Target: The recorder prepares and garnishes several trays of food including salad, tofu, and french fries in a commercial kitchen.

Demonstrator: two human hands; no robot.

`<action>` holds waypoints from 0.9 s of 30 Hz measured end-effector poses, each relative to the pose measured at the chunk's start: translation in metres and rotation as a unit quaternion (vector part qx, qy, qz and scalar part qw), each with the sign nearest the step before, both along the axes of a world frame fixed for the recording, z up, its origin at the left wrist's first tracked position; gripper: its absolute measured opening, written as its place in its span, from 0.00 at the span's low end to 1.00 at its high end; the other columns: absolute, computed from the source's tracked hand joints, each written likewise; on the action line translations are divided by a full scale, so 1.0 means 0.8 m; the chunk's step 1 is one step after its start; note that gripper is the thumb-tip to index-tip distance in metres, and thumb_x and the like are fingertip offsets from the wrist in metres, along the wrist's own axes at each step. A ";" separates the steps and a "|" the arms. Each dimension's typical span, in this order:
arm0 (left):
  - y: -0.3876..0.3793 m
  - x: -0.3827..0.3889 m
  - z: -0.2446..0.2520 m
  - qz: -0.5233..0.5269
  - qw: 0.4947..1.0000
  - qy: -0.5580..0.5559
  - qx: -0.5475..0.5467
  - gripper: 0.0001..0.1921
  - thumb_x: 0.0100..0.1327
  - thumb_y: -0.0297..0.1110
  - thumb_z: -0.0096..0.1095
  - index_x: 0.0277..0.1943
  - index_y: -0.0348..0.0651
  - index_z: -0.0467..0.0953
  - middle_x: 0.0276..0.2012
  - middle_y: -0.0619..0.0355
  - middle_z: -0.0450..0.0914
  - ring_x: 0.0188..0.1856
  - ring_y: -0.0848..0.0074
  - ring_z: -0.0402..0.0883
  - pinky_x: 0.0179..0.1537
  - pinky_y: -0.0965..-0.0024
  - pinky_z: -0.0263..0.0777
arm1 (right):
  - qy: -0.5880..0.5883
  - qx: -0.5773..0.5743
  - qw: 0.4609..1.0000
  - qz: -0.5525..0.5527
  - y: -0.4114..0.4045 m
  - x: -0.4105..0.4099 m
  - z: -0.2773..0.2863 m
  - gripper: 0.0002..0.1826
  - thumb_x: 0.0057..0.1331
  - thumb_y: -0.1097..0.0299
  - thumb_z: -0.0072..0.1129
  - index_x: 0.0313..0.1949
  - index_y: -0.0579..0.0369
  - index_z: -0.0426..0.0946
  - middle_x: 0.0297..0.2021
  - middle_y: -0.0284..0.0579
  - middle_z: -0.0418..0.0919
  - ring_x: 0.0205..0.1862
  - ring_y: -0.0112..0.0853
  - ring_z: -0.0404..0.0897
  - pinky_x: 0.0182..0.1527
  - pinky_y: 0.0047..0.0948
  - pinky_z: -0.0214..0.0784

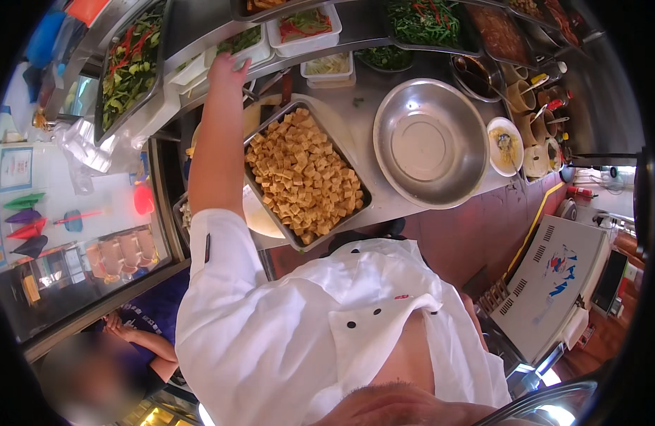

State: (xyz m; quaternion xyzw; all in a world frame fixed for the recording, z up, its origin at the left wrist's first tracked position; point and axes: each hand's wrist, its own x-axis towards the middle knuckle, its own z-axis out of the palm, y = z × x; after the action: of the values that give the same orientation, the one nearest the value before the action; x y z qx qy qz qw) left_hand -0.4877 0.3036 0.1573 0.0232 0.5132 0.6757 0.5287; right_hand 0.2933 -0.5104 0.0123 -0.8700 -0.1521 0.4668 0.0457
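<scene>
My left hand (229, 70) reaches to a white plastic container of green vegetables (243, 43) on the raised shelf. Its fingertips are at the near rim, thumb spread; whether they grip anything is unclear. Under my outstretched forearm and to its right, a metal tray (366, 198) heaped with cubes of what looks like tofu (306, 173) lies partly over a round pale board (263, 218). To the right of the tray, a wide stainless-steel bowl (423, 139) stands with nothing in it. My right hand is out of view.
A white bowl with yellow food and a spoon (504, 146) is by the steel bowl. Seasoning pots (530, 128) and bottles line the right end. Trays of greens (423, 24) stand on the shelf. Another person (152, 325) is beyond the window frame at lower left.
</scene>
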 end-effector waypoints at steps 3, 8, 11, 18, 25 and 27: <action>-0.039 0.014 0.015 0.007 0.999 -0.035 0.000 0.12 0.69 0.27 0.58 0.53 0.37 0.71 0.51 0.50 0.71 0.58 0.60 0.70 0.58 0.37 0.77 | 0.029 0.008 0.999 -0.026 0.008 -0.031 -0.067 0.11 0.72 0.72 0.51 0.52 0.57 0.76 0.35 0.42 0.79 0.31 0.32 0.79 0.29 0.35 0.74; -0.161 0.032 0.006 -0.005 0.995 -0.058 0.079 0.15 0.71 0.26 0.55 0.56 0.30 0.65 0.59 0.44 0.67 0.63 0.50 0.70 0.62 0.42 0.77 | 0.100 0.108 0.980 -0.131 0.146 -0.020 -0.011 0.09 0.71 0.72 0.52 0.48 0.57 0.76 0.33 0.38 0.75 0.32 0.29 0.77 0.33 0.30 0.72; -0.274 0.048 0.033 -0.019 0.996 -0.003 0.090 0.16 0.71 0.28 0.58 0.58 0.32 0.68 0.58 0.47 0.72 0.60 0.56 0.75 0.62 0.49 0.77 | 0.068 0.196 0.978 0.027 0.319 -0.098 0.088 0.09 0.74 0.72 0.48 0.49 0.55 0.75 0.36 0.36 0.75 0.35 0.25 0.78 0.35 0.23 0.70; -0.461 0.105 0.073 -0.074 0.997 0.030 -0.005 0.18 0.71 0.31 0.60 0.59 0.34 0.71 0.54 0.53 0.78 0.56 0.66 0.80 0.59 0.55 0.78 | 0.403 0.274 0.871 0.070 0.564 -0.332 0.278 0.41 0.73 0.48 0.58 0.73 0.61 0.55 0.64 0.51 0.73 0.64 0.39 0.74 0.62 0.39 0.71; -0.466 0.170 0.082 -0.298 0.952 0.063 -0.005 0.16 0.70 0.37 0.62 0.54 0.34 0.78 0.48 0.54 0.84 0.48 0.72 0.85 0.50 0.62 0.82 | 0.615 0.195 0.763 -0.037 0.592 -0.439 0.244 0.46 0.70 0.39 0.58 0.76 0.52 0.51 0.73 0.50 0.59 0.73 0.48 0.59 0.71 0.61 0.54; -0.452 0.183 0.085 -0.378 0.916 0.128 -0.047 0.19 0.69 0.38 0.64 0.56 0.33 0.77 0.49 0.53 0.84 0.47 0.72 0.85 0.50 0.62 0.82 | 0.635 0.199 0.740 -0.093 0.579 -0.440 0.244 0.39 0.71 0.46 0.58 0.74 0.47 0.56 0.70 0.47 0.63 0.72 0.46 0.62 0.72 0.62 0.49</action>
State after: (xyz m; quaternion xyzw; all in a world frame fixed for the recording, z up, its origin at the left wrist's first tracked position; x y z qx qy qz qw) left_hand -0.3416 -0.0583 0.2249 0.2770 0.5605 0.3917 0.6751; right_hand -0.0590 -0.0473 0.2073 -0.3525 -0.0955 0.8637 0.3473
